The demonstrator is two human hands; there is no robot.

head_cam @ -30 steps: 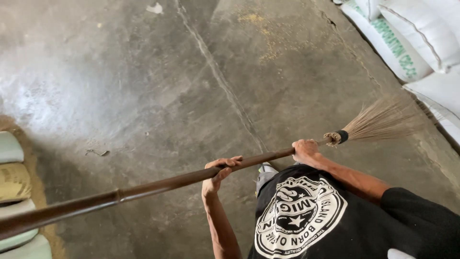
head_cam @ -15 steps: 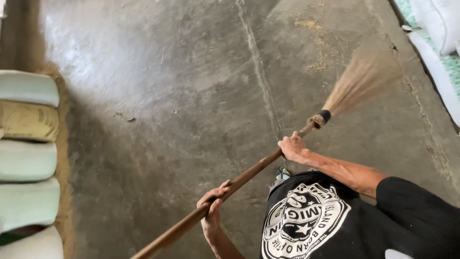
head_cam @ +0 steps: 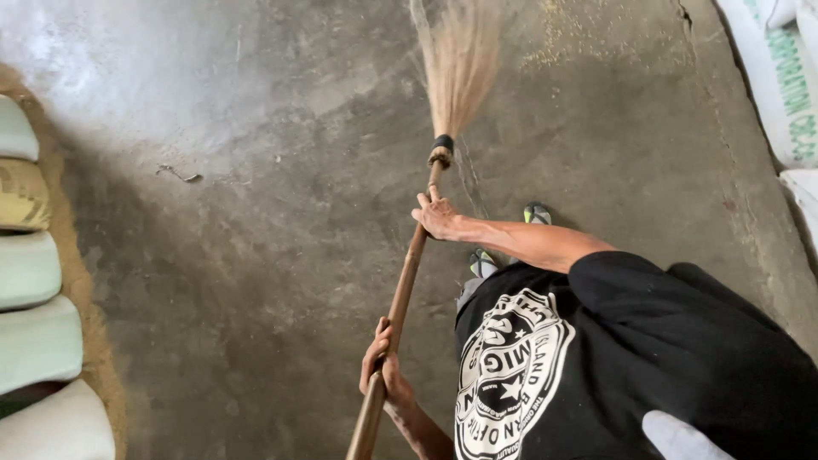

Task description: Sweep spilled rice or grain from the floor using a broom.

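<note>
The broom (head_cam: 407, 281) runs near-to-far, bristles far; the right hand (head_cam: 439, 217) wraps its handle farther up, the left hand (head_cam: 383, 375) clasps it nearer.

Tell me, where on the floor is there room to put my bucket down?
The widest bare patch of the concrete floor lies between the stacked sacks on the left and the broom. Another lies between the bristles and the white sacks at right, dusted with grain. It is crowded near the feet, where both hands grip the handle.
</note>
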